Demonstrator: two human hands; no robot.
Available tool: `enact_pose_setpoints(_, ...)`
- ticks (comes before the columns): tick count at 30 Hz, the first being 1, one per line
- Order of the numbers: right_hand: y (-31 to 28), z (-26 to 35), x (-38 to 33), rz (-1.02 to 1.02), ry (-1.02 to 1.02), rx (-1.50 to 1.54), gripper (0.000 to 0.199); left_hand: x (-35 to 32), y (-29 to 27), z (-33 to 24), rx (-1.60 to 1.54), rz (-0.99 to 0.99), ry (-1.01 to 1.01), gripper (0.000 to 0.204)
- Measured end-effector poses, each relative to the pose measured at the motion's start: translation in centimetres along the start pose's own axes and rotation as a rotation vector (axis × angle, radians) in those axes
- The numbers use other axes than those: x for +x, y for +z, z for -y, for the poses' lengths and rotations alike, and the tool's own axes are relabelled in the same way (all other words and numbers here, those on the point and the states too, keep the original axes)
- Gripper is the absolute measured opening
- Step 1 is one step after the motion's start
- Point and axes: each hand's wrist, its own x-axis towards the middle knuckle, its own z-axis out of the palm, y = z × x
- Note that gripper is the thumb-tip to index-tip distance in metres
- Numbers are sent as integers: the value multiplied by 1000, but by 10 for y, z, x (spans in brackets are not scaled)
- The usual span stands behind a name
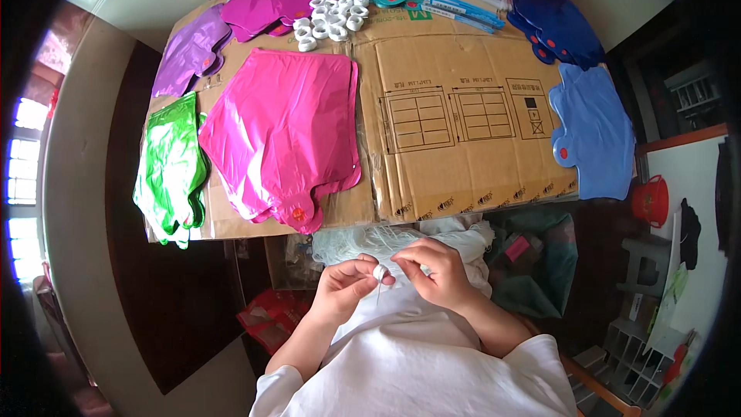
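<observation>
Both hands meet at the lap, below the tabletop (478, 69) edge: left hand (345, 286) pinches a small white ring (380, 271), right hand (437, 269) grips thin white string (363, 241) at it. Ring's facing too small to tell. Pink foil balloon (285, 127) points its neck toward the person; bare cardboard lies right.

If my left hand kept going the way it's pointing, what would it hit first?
Probably the right hand: the left hand points rightward, its fingers pinching a small white ring the right fingers also hold.
</observation>
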Motion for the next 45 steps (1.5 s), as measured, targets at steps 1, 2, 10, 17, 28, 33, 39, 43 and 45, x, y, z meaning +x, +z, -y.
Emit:
enact_pose_setpoints(1, 1, -2, -2, -6, 40, 82, 24, 2, -2, 0, -21, 30, 18, 12)
enact_pose_setpoints(2, 5, -4, -3, 5, 75, 132, 30, 2, -2, 0, -34, 22, 18, 12)
enact_pose_setpoints(10, 19, 0, -6, -39, -47, 159, 44, 0, -11, 10, 33, -19, -33, 16)
enact_pose_setpoints(17, 17, -4, -6, -12, 132, 368, 19, 2, -11, 12, 556, 8, 164, 18)
enact_pose_setpoints(28, 2, -7, 4, 73, -131, 178, 14, 1, -8, 5, 372, 49, -54, 12)
enact_pose_setpoints(33, 2, -6, 4, 104, -75, 214, 17, 3, -6, 0, 275, 79, -129, 12)
enact_pose_setpoints(39, -2, 1, 5, 201, 2, 163, 13, 1, -11, -6, 622, 116, -68, 12)
enact_pose_setpoints(43, -6, 7, 11, 270, 48, 160, 14, 1, -2, -12, 493, 131, -69, 13)
enact_pose_setpoints(45, -7, 8, 14, 314, 161, 272, 15, 0, 3, -17, 498, 140, -56, 17)
